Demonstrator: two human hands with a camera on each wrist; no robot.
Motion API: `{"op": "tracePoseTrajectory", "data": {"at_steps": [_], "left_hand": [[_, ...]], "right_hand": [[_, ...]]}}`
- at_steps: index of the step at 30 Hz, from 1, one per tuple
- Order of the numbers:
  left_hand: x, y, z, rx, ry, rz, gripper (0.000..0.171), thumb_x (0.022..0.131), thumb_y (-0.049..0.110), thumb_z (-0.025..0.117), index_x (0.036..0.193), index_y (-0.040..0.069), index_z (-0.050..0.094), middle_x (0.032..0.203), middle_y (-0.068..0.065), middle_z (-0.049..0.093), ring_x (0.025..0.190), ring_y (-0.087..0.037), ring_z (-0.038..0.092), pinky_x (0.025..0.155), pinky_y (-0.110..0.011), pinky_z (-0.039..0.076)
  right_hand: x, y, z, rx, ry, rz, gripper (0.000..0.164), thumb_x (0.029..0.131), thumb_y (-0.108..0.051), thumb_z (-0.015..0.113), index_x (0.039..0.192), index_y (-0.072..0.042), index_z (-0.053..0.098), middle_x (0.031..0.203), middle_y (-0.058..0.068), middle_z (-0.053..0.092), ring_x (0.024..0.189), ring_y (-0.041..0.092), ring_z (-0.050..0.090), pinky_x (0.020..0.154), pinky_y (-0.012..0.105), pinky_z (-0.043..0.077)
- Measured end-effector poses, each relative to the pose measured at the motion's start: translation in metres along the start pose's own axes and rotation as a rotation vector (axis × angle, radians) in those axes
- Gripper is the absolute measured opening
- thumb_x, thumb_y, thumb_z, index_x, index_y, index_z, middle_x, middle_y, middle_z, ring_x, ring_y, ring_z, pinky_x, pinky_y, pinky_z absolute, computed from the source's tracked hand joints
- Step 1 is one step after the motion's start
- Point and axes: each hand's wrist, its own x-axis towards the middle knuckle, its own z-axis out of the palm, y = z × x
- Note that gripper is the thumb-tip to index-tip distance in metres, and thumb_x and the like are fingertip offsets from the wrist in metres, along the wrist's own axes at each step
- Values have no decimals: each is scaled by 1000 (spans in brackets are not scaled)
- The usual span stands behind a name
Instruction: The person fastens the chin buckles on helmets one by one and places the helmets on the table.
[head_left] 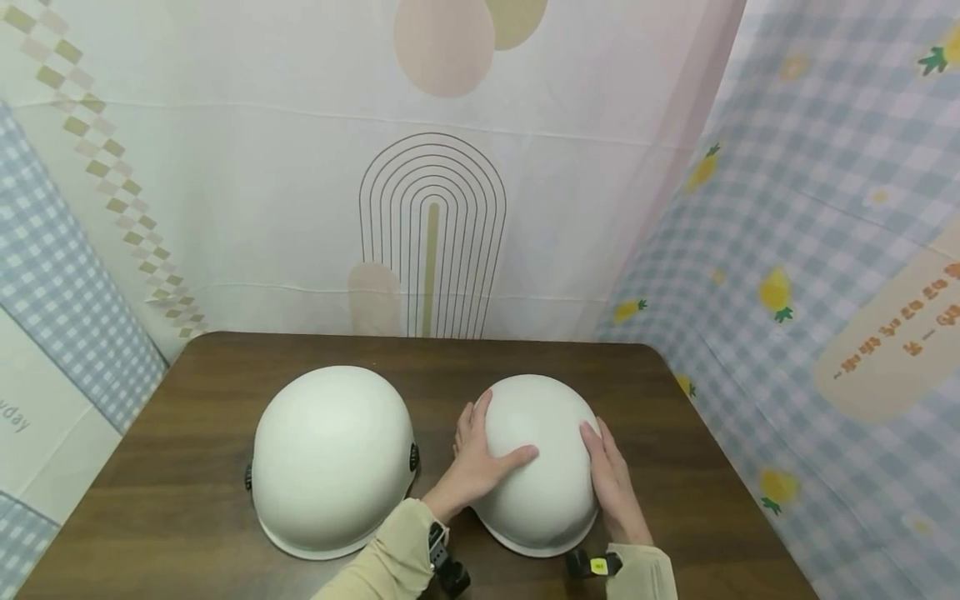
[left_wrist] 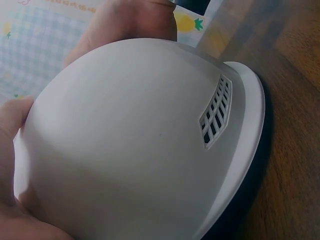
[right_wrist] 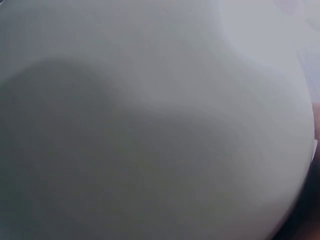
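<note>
Helmet [head_left: 551, 483], white and dome-up, is between my hands at the table [head_left: 660, 492]. My left hand [head_left: 477, 460] rests on its left side, thumb spread away from the fingers; my right hand [head_left: 614, 485] lays straight fingers against its right, probably to steady the smooth curve from both sides. A second helmet [head_left: 330, 462] stands left of it, a gap between. Beyond it and right of it, table surface reaches the edges, leaving room.
</note>
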Motion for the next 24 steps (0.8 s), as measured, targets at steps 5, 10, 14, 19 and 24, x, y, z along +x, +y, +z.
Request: {"op": "tracePoseTrajectory", "data": {"at_steps": [5,10,14,19,24], "left_hand": [[0,1,2,-12,10,-2,106,74,54,78,155,27,16,157,-23,6,141,-48,8,104,-72,8],[0,3,4,-54,-6,-24,107,75,54,79,156,27,15,157,-22,4,140,-51,9,101,-73,17],[-1,4,6,-100,-22,-33,107,75,53,79,156,27,13,157,-22,2,140,-50,10,98,-71,27],[0,4,6,-144,-51,-33,107,77,52,78,156,27,11,158,-23,-1,141,-49,8,99,-68,29],[1,3,5,-170,-72,-45,106,77,53,77,156,30,10,158,-21,-4,142,-47,7,99,-67,31]], "right_hand": [[-2,-2,-4,-13,10,8,96,87,-77,38,158,-21,8,161,14,9,145,40,12,107,65,18],[-5,-8,-9,-41,11,-9,93,88,-76,39,158,-23,8,161,15,7,144,41,14,105,67,22],[-8,-12,-12,-79,42,-51,89,91,-72,40,158,-23,9,160,17,8,143,42,15,104,68,24],[-12,-15,-13,-95,100,-75,86,91,-70,42,158,-23,14,159,19,10,141,44,18,101,70,27],[-15,-15,-12,-92,123,-84,86,91,-70,43,157,-22,17,158,19,12,141,44,20,100,70,28]]}}
